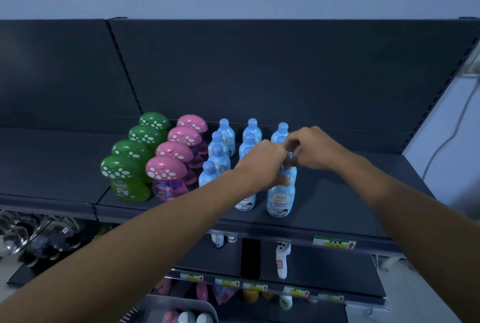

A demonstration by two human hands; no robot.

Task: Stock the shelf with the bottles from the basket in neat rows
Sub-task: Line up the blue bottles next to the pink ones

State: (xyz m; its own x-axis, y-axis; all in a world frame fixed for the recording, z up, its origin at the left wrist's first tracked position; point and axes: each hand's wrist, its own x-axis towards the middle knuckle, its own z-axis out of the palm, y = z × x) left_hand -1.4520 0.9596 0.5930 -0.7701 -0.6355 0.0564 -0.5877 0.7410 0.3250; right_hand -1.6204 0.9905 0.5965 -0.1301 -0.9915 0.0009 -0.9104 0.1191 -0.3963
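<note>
Both bare arms reach forward from the lower corners and converge at centre. The left grip (262, 164), knuckles up, curls its fingers down round the neck of a blue bottle (280, 200). The right grip (315, 148), wrist bent inward, pinches the bottle's top, touching the left.

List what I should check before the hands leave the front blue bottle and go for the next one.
1. Front blue bottle stands upright on the shelf: ok.
2. Left hand and right hand both hold its top: ok.
3. It lines up with the blue bottles behind: cannot tell, the hands hide them.
4. Green bottles and pink bottles stand in straight rows: ok.
5. Free shelf space to its right: ok.
6. Basket holds spare bottles: ok.
</note>
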